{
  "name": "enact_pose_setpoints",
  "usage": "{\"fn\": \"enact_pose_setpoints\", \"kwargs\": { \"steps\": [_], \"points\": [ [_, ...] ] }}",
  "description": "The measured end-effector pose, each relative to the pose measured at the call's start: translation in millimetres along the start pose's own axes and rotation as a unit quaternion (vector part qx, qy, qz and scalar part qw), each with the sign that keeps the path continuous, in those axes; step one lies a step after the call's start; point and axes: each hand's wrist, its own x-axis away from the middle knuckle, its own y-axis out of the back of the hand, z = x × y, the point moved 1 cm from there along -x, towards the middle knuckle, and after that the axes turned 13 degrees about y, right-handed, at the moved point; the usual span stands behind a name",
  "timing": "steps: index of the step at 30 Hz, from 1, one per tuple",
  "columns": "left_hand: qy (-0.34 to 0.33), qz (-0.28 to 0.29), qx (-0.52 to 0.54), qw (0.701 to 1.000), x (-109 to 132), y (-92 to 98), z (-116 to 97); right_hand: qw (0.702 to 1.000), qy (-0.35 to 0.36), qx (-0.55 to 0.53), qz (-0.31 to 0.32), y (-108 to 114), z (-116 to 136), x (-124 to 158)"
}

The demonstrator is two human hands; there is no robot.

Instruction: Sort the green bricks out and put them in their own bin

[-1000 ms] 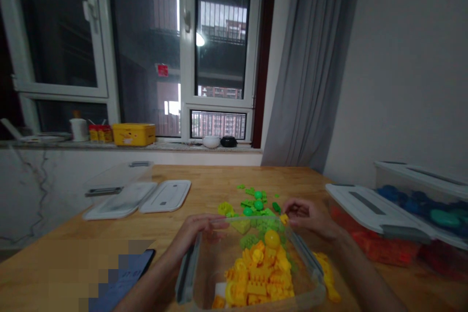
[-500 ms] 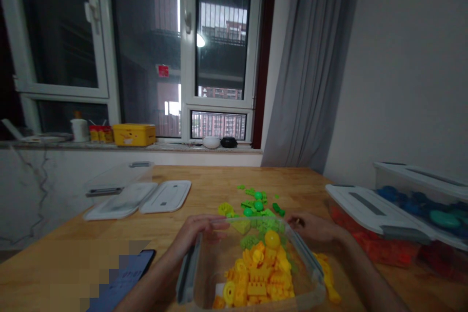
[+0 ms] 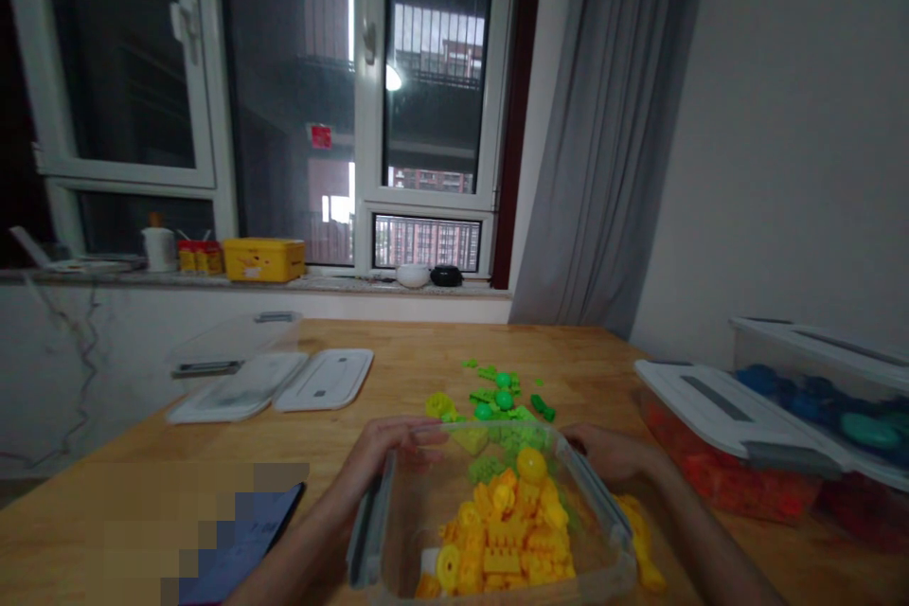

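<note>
A clear plastic storage box (image 3: 426, 492) with grey side latches stands close in front of me, tilted somewhat toward me. Yellow toy bricks (image 3: 501, 559) and round yellow pieces are heaped in its near half. At the far left corner, my left hand (image 3: 390, 445) is closed on the rim, its fingers showing through the far wall. My right hand (image 3: 607, 454) grips the far right corner, with its fingertips mostly hidden. Just beyond the box lie green toy pieces (image 3: 503, 398) and a yellow-green ring-shaped piece (image 3: 438, 405). A yellow toy piece (image 3: 643, 544) rests right of the box.
On the right stand a lidded box of red pieces (image 3: 745, 483) and another of blue pieces (image 3: 810, 398). White lids (image 3: 325, 381) and a clear box (image 3: 241, 341) lie at the back left. A phone (image 3: 238, 540) is beside my left forearm.
My right hand has closed in on the box's far right corner; its fingers showed beside the corner before. The view has shifted slightly. The bricks look unmoved.
</note>
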Motion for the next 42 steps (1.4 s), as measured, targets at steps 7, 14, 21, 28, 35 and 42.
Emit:
{"fn": "enact_pose_setpoints", "kwargs": {
  "steps": [7, 14, 21, 28, 35, 42],
  "points": [
    [-0.097, -0.004, -0.044, 0.994, 1, 1.5, 7, 1.000, 0.021, 0.010, 0.011, -2, 15, 2],
    [-0.089, -0.017, -0.069, 0.994, 4, 2.3, -1, 0.997, 0.062, -0.029, 0.026, -1, 23, -1],
    [-0.091, -0.011, -0.069, 0.993, -2, 7.5, 9, 0.994, -0.016, -0.031, -0.101, 2, -3, -2],
    [-0.049, 0.000, -0.036, 0.998, 5, -0.9, -1, 0.967, 0.077, -0.094, -0.224, 31, 5, -4],
    [-0.066, -0.027, -0.048, 0.996, 9, -3.4, -6, 0.941, 0.112, -0.217, -0.233, 19, 26, -1],
    [-0.086, -0.007, -0.071, 0.994, 2, 1.8, -1, 0.964, 0.161, -0.181, -0.111, 12, 37, 2]
  ]
}}
